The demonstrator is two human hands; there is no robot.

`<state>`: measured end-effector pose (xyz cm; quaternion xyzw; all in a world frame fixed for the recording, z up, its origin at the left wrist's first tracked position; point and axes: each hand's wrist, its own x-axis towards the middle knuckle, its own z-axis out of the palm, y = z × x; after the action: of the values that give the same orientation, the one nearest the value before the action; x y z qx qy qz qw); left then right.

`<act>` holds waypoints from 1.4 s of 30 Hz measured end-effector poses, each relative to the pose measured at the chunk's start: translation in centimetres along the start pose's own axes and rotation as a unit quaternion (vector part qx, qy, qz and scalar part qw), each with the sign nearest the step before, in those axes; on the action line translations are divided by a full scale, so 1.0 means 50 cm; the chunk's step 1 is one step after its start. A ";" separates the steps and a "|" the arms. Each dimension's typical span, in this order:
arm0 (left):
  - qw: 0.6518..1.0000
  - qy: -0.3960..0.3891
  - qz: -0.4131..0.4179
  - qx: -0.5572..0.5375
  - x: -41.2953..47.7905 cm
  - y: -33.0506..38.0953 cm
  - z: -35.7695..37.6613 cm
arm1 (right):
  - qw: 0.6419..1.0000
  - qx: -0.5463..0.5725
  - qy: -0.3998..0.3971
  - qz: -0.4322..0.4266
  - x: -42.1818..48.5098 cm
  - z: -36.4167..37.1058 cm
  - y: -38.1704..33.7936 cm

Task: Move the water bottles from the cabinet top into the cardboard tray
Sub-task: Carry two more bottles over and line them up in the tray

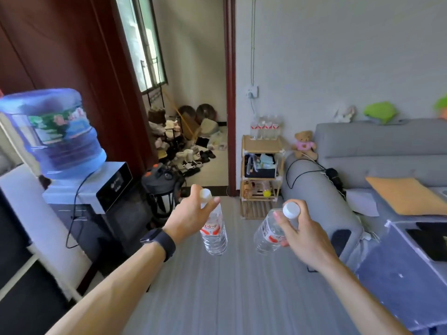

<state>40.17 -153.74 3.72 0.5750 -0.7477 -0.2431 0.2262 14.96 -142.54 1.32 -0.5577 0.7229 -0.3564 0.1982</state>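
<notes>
My left hand [191,215] grips the neck of a clear water bottle [215,234] with a white cap and red label; it hangs upright over the floor. My right hand [303,235] holds a second clear bottle [268,233] by its neck, tilted with its base to the left. Several more bottles [266,128] stand in a row on top of a small wooden shelf cabinet [262,143] against the far wall, ahead of both hands. At the right edge sits a box [399,262] with an open top; whether it is the cardboard tray I cannot tell.
A water dispenser [96,189] with a blue jug [53,131] stands at the left. A black vacuum [162,187] sits by the doorway. A grey sofa [362,165] with a teddy bear [304,143] fills the right. Grey floor lies between me and the shelf.
</notes>
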 end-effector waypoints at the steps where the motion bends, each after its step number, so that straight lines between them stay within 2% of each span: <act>1: 1.000 0.000 -0.004 0.002 0.044 0.001 0.009 | 1.000 0.003 0.006 0.000 0.043 -0.001 0.012; 7: 1.000 -0.029 0.006 -0.002 0.321 -0.005 0.081 | 1.000 -0.014 0.004 0.015 0.317 0.030 0.070; 12: 0.996 -0.072 0.050 0.002 0.576 0.011 0.130 | 0.999 -0.019 -0.008 0.037 0.559 0.065 0.101; 21: 0.989 -0.116 0.089 0.029 1.003 0.072 0.217 | 0.994 -0.038 0.030 0.095 0.925 0.040 0.178; 29: 0.987 -0.144 0.065 0.011 1.357 0.104 0.388 | 0.993 -0.035 0.015 0.115 1.288 0.036 0.358; 32: 0.990 -0.133 0.048 -0.005 1.485 0.131 0.444 | 0.993 -0.029 0.001 0.117 1.436 0.028 0.415; 42: 0.990 -0.110 -0.007 -0.088 1.838 0.180 0.614 | 0.987 0.017 -0.001 0.161 1.820 0.031 0.521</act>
<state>-7.27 -237.73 -9.21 0.5279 -0.7395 -0.3717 0.1904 -28.53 -226.01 -8.81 -0.4308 0.7971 -0.3315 0.2629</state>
